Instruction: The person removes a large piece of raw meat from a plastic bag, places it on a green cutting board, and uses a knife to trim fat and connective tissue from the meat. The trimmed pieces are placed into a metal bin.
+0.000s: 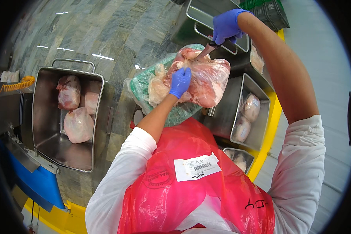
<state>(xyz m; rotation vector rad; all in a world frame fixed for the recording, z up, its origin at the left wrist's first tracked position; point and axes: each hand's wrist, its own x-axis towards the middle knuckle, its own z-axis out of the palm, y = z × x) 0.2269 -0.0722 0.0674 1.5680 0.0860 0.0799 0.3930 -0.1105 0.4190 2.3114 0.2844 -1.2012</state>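
Note:
A large piece of raw meat [212, 84] with pale fat lies on clear plastic film over a green crate [138, 86]. My left hand [180, 82], in a blue glove, is closed on the fatty upper part of this meat. Also gloved in blue, my right hand [227, 26] is raised at the far right of the meat and grips a knife [206, 50] by its dark handle. The blade points down and left, its tip at the meat's upper surface. Part of the handle is hidden by my fingers.
A steel tub [95, 156] at left holds several wrapped meat pieces [78, 124]. To the right stand another steel bin [257, 132] with wrapped pieces, a handled steel tub [187, 29] and stacked plastic crates [271, 13]. A yellow rail [275, 117] runs beside the wall.

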